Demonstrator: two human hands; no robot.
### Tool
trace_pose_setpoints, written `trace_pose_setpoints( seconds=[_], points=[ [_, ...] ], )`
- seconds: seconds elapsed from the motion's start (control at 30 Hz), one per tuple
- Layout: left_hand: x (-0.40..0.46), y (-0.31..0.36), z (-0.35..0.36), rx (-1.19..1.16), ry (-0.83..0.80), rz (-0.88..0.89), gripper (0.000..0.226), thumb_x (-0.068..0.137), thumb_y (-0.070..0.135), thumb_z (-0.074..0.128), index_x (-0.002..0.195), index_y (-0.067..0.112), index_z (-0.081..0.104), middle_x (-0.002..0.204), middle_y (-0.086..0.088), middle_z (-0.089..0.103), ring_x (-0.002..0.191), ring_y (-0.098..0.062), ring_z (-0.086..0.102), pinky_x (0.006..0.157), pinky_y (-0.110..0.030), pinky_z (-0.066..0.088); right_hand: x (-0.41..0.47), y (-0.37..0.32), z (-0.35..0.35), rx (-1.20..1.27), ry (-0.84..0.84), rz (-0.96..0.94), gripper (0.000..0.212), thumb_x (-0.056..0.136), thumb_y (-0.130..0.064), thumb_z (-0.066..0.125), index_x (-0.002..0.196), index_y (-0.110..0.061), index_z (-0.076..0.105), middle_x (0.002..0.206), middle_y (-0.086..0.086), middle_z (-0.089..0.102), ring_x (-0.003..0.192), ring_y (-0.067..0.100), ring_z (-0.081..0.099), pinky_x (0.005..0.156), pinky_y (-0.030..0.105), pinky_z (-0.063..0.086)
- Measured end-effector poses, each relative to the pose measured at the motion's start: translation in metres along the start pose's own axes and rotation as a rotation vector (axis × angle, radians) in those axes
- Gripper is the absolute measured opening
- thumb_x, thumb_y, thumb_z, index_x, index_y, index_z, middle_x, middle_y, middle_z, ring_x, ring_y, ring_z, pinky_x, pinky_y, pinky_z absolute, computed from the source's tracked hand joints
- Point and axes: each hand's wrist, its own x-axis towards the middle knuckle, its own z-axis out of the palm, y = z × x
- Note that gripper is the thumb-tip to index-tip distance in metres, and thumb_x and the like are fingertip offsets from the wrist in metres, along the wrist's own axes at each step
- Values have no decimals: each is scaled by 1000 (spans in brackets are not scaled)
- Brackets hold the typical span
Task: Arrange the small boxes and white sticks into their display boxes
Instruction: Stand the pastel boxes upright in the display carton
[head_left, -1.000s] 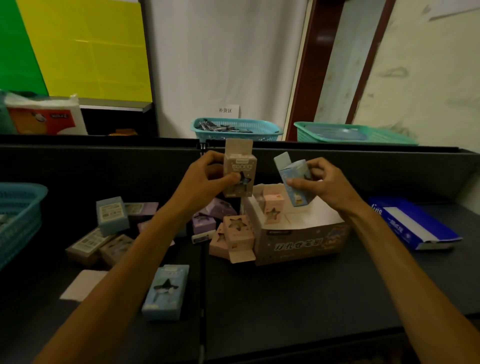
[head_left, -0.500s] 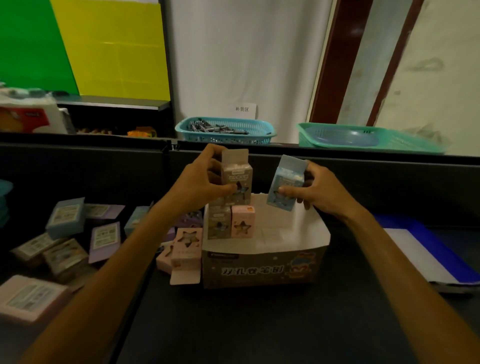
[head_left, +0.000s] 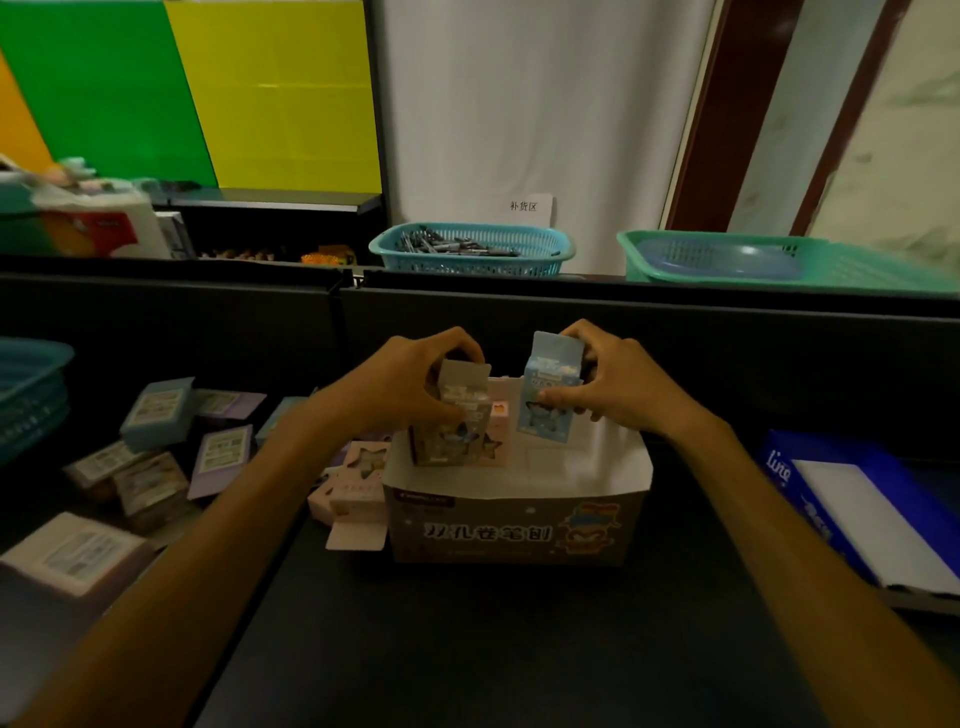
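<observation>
An open cardboard display box (head_left: 514, 530) with printed front stands on the dark table in the middle. My left hand (head_left: 415, 384) grips a beige small box (head_left: 462, 410) with its top flap up, low over the display box's back left corner, where a pink small box (head_left: 498, 436) stands inside. My right hand (head_left: 608, 384) holds a light blue small box (head_left: 548, 400) upright above the display box's back middle. Several more small boxes (head_left: 166, 410) in blue, purple, beige and pink lie scattered to the left.
A blue and white flat box (head_left: 872, 509) lies at the right. A teal basket (head_left: 31, 395) sits at the far left edge. Behind the dark partition stand a teal basket of dark sticks (head_left: 472, 249) and a green basket (head_left: 779, 260).
Both hands have come down and nearer with their boxes; the beige box now reaches into the display box's back left corner, and the blue box has turned upright above it.
</observation>
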Motion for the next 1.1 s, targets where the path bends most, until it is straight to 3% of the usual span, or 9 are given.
trace_pose_setpoints(
  seconds=[0.17,0.3,0.4,0.7,0.9,1.1],
  points=[
    [2,-12,3,144,-71,-30,51,75,21,76,116,30,47,108,6,58,94,-8,58,79,-23,52,4,5,5,-124,-29,29,51,68,-41,81,105,-27,49,100,0,66,77,14,65,65,40,59],
    [6,-17,4,279,-97,-109,50,73,24,77,113,28,49,115,0,54,103,-18,54,90,-38,50,3,3,7,-200,-43,48,51,67,-46,80,105,-31,48,103,-1,65,87,15,64,73,43,57],
    [7,-15,3,525,-102,-113,49,74,29,75,116,26,50,116,1,52,112,-21,45,101,-39,35,2,2,8,-261,-51,56,51,66,-49,78,105,-33,48,103,-3,66,88,15,64,75,43,57],
    [9,-17,6,671,-83,-71,44,79,28,70,118,24,50,119,0,51,112,-19,42,97,-38,35,6,-3,10,-354,-93,84,45,71,-40,79,105,-32,51,108,0,64,92,16,63,77,41,57],
    [7,-20,0,461,42,-24,44,84,41,63,123,26,49,119,3,49,115,-17,42,92,-35,42,12,-8,16,-374,-106,94,48,74,-25,80,115,-20,54,116,4,58,99,19,59,81,39,56],
    [7,-26,-13,479,85,-50,57,85,40,62,136,29,39,137,1,44,126,-18,37,100,-39,40,19,-8,23,-360,-151,114,46,75,-23,79,111,-24,50,114,4,58,96,18,60,78,38,57]
  ],
)
